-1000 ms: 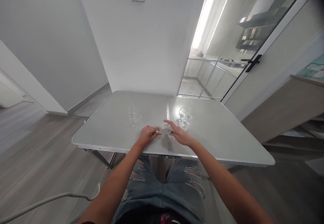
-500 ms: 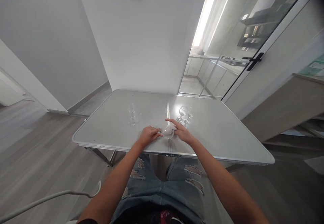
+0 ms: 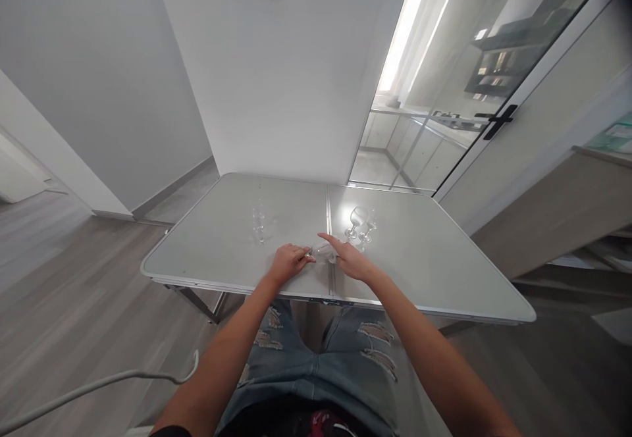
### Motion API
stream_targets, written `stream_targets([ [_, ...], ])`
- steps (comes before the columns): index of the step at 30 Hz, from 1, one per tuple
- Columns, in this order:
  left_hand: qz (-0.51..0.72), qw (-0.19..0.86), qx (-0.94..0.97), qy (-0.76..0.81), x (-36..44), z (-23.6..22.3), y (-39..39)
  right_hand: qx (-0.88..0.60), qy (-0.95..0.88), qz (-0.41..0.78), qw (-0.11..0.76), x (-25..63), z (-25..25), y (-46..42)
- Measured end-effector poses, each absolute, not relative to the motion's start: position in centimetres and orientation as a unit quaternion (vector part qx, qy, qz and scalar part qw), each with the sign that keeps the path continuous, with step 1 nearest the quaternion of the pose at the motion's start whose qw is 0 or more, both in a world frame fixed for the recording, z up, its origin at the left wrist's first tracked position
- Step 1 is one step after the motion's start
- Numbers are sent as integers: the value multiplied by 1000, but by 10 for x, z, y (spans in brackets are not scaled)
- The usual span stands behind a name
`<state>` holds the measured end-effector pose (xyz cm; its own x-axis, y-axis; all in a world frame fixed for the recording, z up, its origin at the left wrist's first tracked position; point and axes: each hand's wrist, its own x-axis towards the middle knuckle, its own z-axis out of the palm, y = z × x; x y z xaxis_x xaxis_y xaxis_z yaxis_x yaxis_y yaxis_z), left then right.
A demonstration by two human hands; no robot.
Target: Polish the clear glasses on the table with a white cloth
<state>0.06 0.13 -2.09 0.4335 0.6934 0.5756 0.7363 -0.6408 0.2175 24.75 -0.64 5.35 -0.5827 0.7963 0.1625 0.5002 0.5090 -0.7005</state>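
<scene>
A clear stemmed wine glass [image 3: 322,251] lies sideways between my hands, just above the table's middle seam. My left hand [image 3: 289,262] is closed on its foot and stem end at the left. At the bowl end is my right hand [image 3: 351,259], index finger stretched out over the glass and the other fingers curled. Something thin and whitish, like a cloth, shows at those fingers and in the bowl; its edges are hard to make out. Two stemmed glasses, one round-bowled glass [image 3: 358,218] and one narrower glass [image 3: 367,230], stand beyond my right hand.
Several clear glasses [image 3: 259,223] stand in a row on the left half of the folding table [image 3: 419,259]. The wall meets the table's far side. A glazed door with a black handle [image 3: 500,121] is at the right. A pale hooked cable [image 3: 148,378] hangs at lower left.
My right hand drew slightly away to the right, showing more whitish material at the bowl, then came back over the glass. My left hand keeps its hold with only small shifts.
</scene>
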Motion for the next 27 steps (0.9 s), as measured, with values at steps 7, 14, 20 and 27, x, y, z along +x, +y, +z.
stream_targets([
  [7, -342, 13, -843, -415, 0, -22, 2, -379, -728, 448, 356, 251, 43, -8],
  [14, -353, 55, -830, -428, -2, -24, 2, -347, -820, 319, 325, 241, 43, -10],
  [20, -345, 42, -828, -440, -1, -22, 1, -378, -838, 297, 257, 243, 50, -4],
  [27, -369, 18, -822, -434, -1, -22, 0, -369, -749, 426, 350, 241, 50, -1],
])
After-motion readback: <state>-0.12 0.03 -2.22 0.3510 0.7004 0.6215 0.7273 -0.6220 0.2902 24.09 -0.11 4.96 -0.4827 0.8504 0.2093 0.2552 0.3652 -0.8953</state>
